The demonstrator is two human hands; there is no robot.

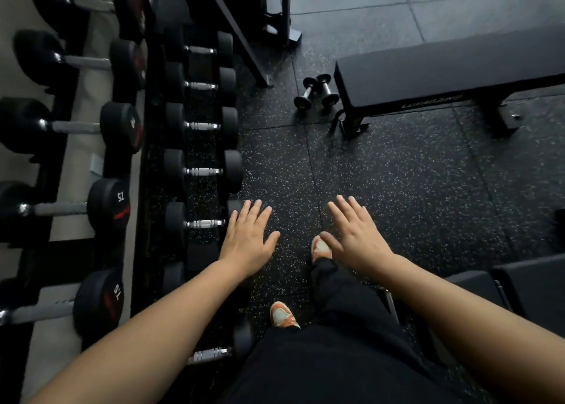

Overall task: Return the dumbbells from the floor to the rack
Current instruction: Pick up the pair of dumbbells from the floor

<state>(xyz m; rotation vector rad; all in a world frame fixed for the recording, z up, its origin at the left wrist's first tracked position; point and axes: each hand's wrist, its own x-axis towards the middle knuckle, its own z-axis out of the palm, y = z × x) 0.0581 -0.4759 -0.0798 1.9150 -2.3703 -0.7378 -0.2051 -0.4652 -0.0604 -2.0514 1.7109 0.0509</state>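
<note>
Two small black dumbbells [316,91] with chrome handles lie side by side on the speckled rubber floor, just left of a black flat bench. A dumbbell rack [146,147] runs down the left side, with several black dumbbells on its upper and lower rows. My left hand [249,237] hovers palm down, fingers spread, beside the end of a dumbbell on the lower row, holding nothing. Farther right, my right hand [354,234] is also flat and spread over the floor, well short of the two floor dumbbells.
The black flat bench [443,70] stands at the upper right. A machine frame [275,12] with a slanted bar rises at the top centre. Another padded bench [532,284] sits at the right edge. My orange shoes [282,315] stand on the rubber floor [397,174].
</note>
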